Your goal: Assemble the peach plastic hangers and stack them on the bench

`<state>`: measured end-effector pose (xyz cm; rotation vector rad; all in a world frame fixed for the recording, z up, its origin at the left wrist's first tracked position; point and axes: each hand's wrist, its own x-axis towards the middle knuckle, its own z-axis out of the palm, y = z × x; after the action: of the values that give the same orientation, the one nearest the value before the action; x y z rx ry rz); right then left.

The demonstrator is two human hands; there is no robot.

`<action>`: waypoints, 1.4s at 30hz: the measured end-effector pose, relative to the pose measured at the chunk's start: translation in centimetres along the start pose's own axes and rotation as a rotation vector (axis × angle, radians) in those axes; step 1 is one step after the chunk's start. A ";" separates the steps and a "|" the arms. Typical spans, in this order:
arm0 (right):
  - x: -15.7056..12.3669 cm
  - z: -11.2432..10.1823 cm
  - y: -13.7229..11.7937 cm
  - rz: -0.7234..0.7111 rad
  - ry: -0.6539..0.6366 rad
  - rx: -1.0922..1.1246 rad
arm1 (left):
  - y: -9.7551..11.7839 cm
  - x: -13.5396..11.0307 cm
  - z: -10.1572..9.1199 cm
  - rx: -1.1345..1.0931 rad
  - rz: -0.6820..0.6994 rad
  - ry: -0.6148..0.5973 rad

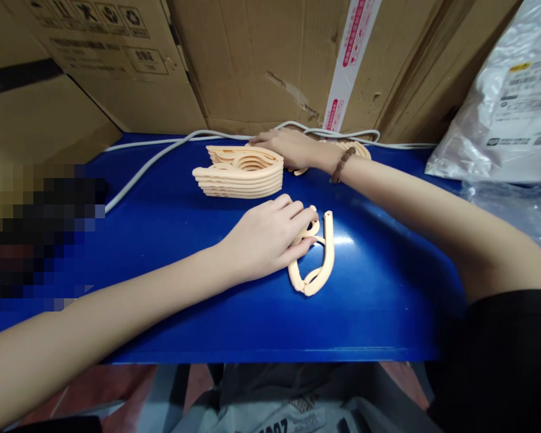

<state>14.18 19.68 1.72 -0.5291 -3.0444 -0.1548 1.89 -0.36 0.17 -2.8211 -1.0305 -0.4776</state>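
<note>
My left hand [270, 234] is closed on a peach-coloured folding clothes hanger [328, 252], pinching its middle between thumb and fingers just above the table. The hanger is folded into a U shape, with one arm pointing away from me. Beyond it stands a neat stack of the same folded hangers [238, 180]. My right hand [288, 147] reaches behind the right end of this stack, its fingers stretched to the left and partly hidden by it. More hangers [358, 148] lie behind my right wrist, mostly covered by the forearm.
The blue table [365, 313] has its front edge close to my lap. A white cable [151, 165] runs along the back. Cardboard boxes [261, 66] wall off the far side. A clear plastic package [500, 114] with a label stands at the right. Something pixelated covers the left side.
</note>
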 end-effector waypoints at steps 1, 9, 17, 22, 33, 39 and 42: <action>0.0 0.3 0.1 0.002 0.029 0.022 | 0.0 0.0 0.0 0.001 0.003 0.002; -0.8 -0.4 0.0 0.055 0.056 0.031 | 0.0 0.2 0.1 -0.009 -0.001 -0.009; -1.1 -1.0 0.1 0.238 0.069 0.037 | 0.1 0.3 0.0 -0.004 -0.007 -0.032; 0.5 -0.5 0.7 0.394 0.120 0.067 | 0.2 0.2 -0.2 -0.014 -0.041 -0.055; -2.0 -3.7 0.4 0.503 0.429 0.222 | 0.0 0.0 -1.5 0.009 -0.154 -0.056; -8.8 -6.0 -2.1 0.559 0.482 0.747 | -0.2 0.1 -1.2 0.043 -0.168 -0.104; -12.3 -5.7 -4.3 0.611 0.480 0.822 | -0.4 0.0 -0.9 0.073 -0.136 -0.091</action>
<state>24.49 10.92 6.18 -1.0716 -2.0849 0.8095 1.40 -0.23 1.03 -2.7431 -1.2373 -0.3180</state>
